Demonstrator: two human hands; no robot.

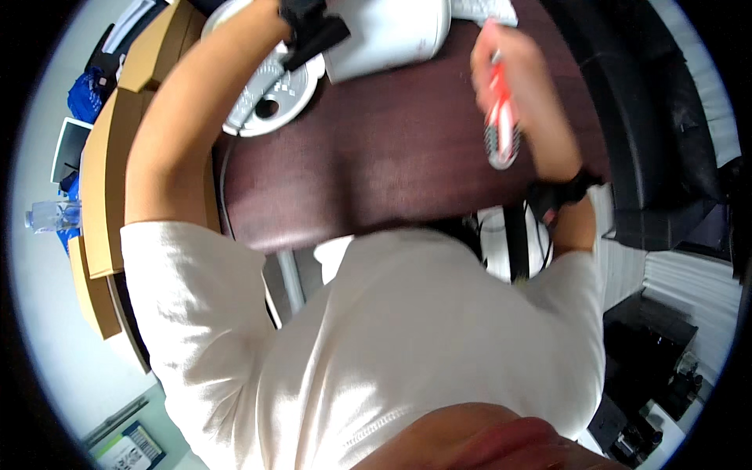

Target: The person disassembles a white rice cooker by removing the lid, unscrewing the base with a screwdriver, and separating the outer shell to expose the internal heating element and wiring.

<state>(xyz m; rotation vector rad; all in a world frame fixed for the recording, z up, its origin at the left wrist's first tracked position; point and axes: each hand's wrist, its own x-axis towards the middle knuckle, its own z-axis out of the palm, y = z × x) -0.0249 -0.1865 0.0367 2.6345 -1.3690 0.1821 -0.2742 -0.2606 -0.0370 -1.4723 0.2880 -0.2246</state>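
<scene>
My right hand (pixel 521 74) is raised over the right side of the dark brown table (pixel 376 157), blurred by motion. Its fingers are closed around a red and white handled tool (pixel 502 129) with grey ridged edges at its rounded near end; the tool's far end is hidden in the hand, so its exact kind does not show. My left forearm reaches up past the top edge, and the left hand lies out of the picture. Near that wrist stand a white rounded appliance body (pixel 384 39) and a round grey-white part (pixel 286 102) with a dark hole.
A grey cable (pixel 224 184) runs from the round part over the table's left edge. Cardboard boxes (pixel 108 172) line the left side, with a clear plastic bottle (pixel 55 215) beside them. A black padded seat (pixel 646 141) stands at the right. A white printed packet (pixel 486 11) lies at the back.
</scene>
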